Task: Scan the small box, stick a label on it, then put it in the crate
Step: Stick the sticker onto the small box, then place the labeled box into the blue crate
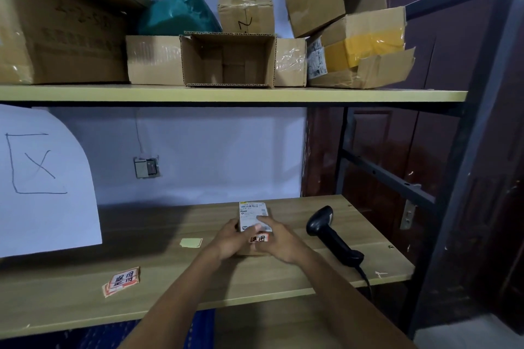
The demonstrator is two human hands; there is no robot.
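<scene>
A small box [252, 212] with a white shipping label on top lies on the wooden shelf [283, 278], in the middle. A red-and-white label [259, 238] sits on its near end, between my hands. My left hand [231, 241] holds the box's left side. My right hand [276, 238] rests on the box's top and right side, fingers pressing the surface. A black barcode scanner [330, 234] lies on the shelf to the right of the box. A blue crate [198, 329] shows partly under the shelf's front edge.
A stack of red-and-white labels [122, 280] lies at the left front of the shelf, and a yellow backing paper [191, 242] left of the box. A white sheet [42, 178] hangs at the left. Cardboard boxes [229, 59] fill the upper shelf.
</scene>
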